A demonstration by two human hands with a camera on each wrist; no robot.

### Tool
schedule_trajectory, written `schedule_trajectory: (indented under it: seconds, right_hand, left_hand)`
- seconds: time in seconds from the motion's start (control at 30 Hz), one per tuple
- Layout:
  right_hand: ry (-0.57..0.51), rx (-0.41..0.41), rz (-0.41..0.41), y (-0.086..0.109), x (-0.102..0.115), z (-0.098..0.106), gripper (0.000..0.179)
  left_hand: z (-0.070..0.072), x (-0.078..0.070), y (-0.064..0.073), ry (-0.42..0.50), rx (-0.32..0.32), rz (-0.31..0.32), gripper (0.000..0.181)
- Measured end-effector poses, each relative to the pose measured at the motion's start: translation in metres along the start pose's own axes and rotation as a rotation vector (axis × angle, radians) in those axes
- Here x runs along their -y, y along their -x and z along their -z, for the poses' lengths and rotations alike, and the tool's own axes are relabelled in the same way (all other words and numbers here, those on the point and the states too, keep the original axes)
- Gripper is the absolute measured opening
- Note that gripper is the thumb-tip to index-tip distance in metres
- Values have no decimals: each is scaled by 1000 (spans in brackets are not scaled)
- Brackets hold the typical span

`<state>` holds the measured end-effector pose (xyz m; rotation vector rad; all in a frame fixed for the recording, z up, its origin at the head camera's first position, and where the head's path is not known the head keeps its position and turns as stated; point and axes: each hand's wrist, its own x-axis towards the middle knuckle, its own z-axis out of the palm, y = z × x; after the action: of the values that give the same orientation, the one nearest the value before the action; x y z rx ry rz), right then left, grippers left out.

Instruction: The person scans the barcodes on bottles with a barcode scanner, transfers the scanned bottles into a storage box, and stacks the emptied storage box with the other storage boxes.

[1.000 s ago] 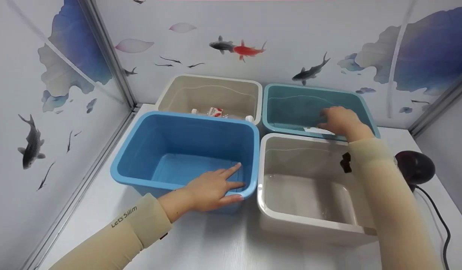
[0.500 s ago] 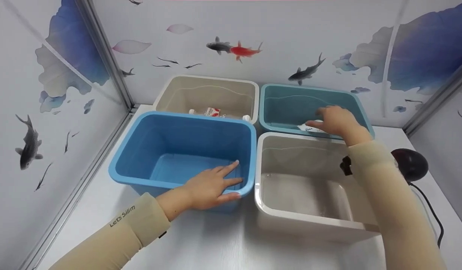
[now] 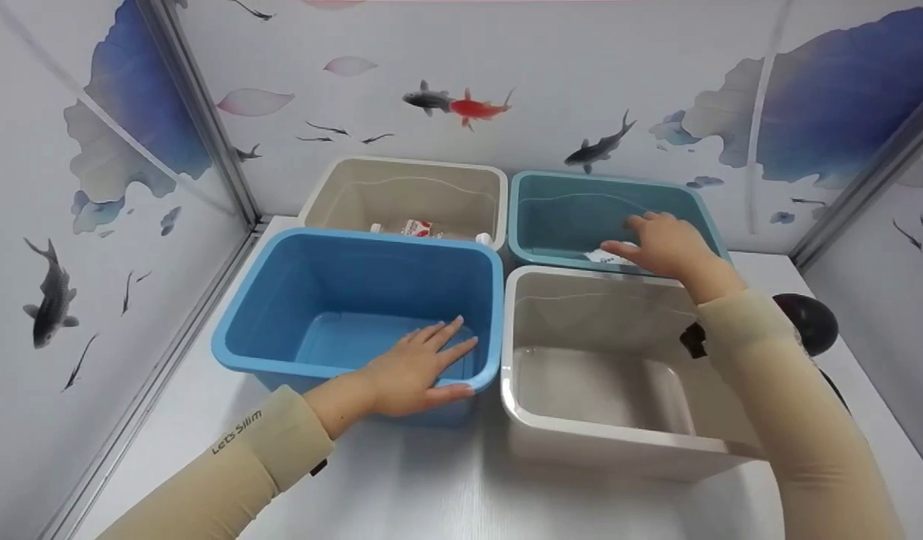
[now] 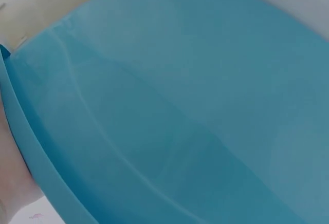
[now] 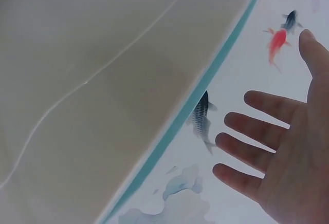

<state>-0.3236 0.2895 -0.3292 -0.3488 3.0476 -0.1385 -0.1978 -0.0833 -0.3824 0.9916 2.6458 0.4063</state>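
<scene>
My left hand [image 3: 409, 375] lies with spread, straight fingers over the front right corner of the blue bin [image 3: 281, 367], its thumb along the rim. In the left wrist view, part of that hand [image 4: 13, 170] shows beside the blue wall. Over the teal bin [image 3: 559, 214] at the back right hovers my right hand [image 3: 668, 244], fingers apart and nothing in them. Its bare palm [image 5: 293, 172] faces the camera in the right wrist view. Below its thumb, a white item with dark print [image 3: 602, 256] lies inside the teal bin, partly hidden by the hand and rim.
At the back left, a beige bin [image 3: 431, 166] contains clear bottles, one with a red and white label [image 3: 416, 228]. A second beige bin [image 3: 619, 431] stands at the front right, under my right forearm. A black rounded object [image 3: 810, 324] sits to its right.
My right hand's fingers have opened out above the teal bin, and more of the white item shows. The left hand stays at the blue rim. The head view has shifted slightly.
</scene>
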Motion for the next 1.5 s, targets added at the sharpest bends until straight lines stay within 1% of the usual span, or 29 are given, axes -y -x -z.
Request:
schedule_trajectory:
  seconds: [0.2, 0.3, 0.37, 0.57, 0.73, 0.8, 1.13, 1.3, 1.5]
  right_hand:
    - [-21, 8, 8, 9, 6, 4, 89]
    - [-18, -1, 18, 13, 7, 5, 87]
    - [-13, -8, 24, 16, 8, 6, 87]
    - [11, -16, 38, 25, 6, 6, 86]
    - [42, -46, 60, 35, 2, 7, 80]
    - [39, -51, 62, 39, 0, 7, 79]
    - [40, -28, 19, 56, -15, 10, 83]
    - [49, -34, 20, 64, -24, 11, 81]
    - [50, -53, 22, 80, -34, 12, 75]
  left_hand:
    - [9, -3, 0, 47, -4, 40, 75]
    - [16, -5, -3, 52, -17, 55, 74]
    - [20, -7, -5, 49, -25, 54, 73]
    - [29, -12, -11, 39, -24, 27, 73]
    - [32, -13, -15, 21, -43, 7, 73]
    - [33, -14, -16, 14, -48, 1, 73]
    - [39, -21, -27, -18, -53, -44, 73]
    - [44, -25, -32, -21, -49, -44, 73]
    - [49, -30, -39, -35, -32, -66, 72]
